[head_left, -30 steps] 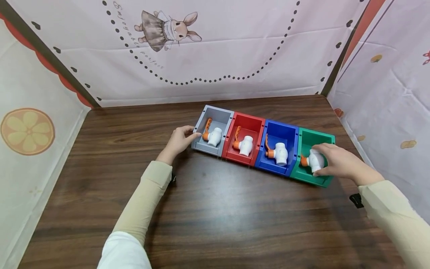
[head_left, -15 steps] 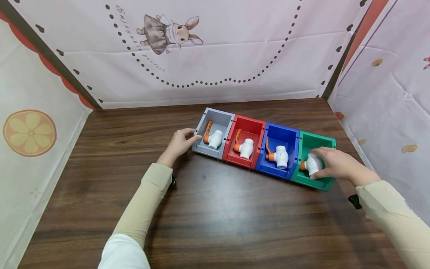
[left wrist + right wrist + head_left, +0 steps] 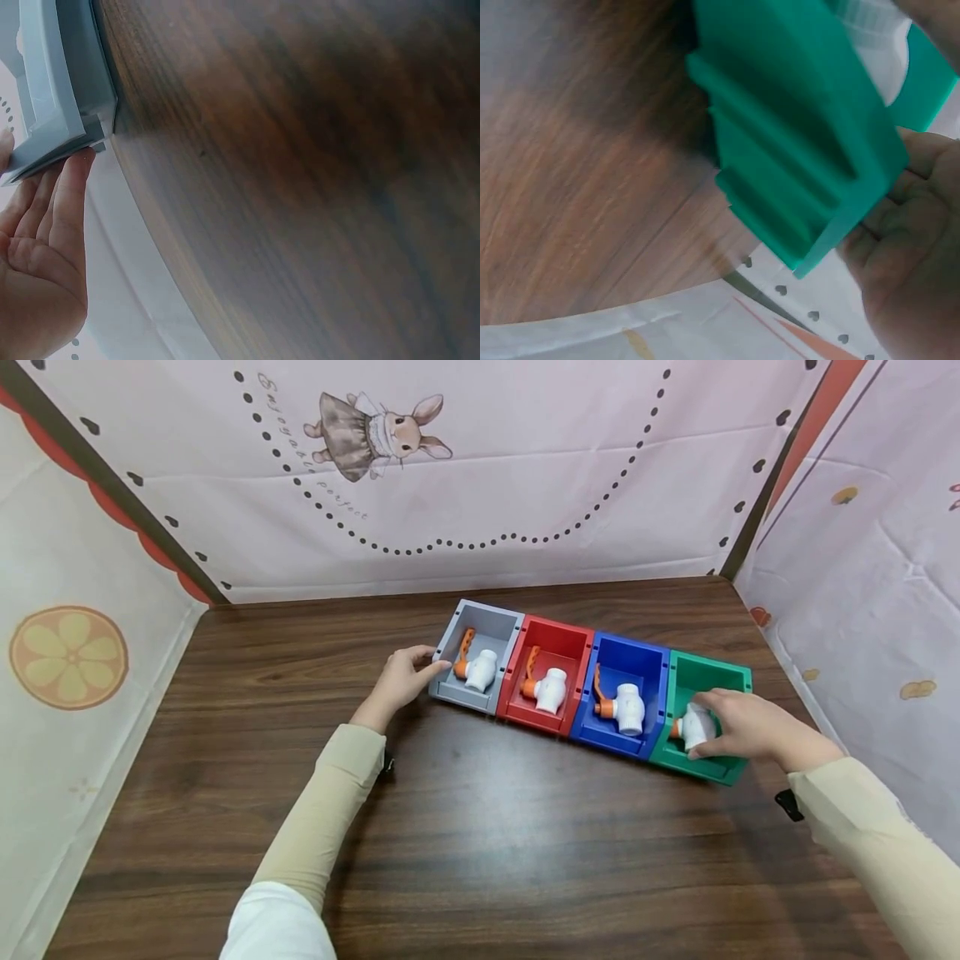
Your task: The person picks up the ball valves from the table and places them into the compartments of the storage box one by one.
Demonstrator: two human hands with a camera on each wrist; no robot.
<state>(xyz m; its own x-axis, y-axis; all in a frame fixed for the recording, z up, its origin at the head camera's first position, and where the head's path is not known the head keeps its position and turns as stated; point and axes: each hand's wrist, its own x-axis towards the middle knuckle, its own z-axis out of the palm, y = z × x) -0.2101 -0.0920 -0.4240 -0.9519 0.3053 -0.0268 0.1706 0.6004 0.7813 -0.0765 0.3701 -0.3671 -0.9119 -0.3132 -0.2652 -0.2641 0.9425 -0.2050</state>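
Note:
In the head view my left hand (image 3: 397, 681) holds the left side of a grey bin (image 3: 491, 618), thumb at its rim; the left wrist view shows the fingers against the bin's outer wall. At the row's other end my right hand (image 3: 738, 727) reaches into a green bin (image 3: 708, 672). Its thumb and fingers pinch a white ball valve (image 3: 694, 731) with an orange part at its left; the valve's lever does not show. In the right wrist view the bin's wall hides the fingertips, and part of the white valve body (image 3: 877, 49) shows above that wall.
A red bin (image 3: 558, 631) and a blue bin (image 3: 628, 652) stand between the grey and green ones in a joined row on the wooden table (image 3: 480, 827). White ball valves with orange levers lie in the grey, red and blue bins. Printed cloth (image 3: 525, 468) borders the table.
My right hand, with the valve, has moved slightly left within the green bin. My left hand stays at the grey bin. The head view has shifted a little.

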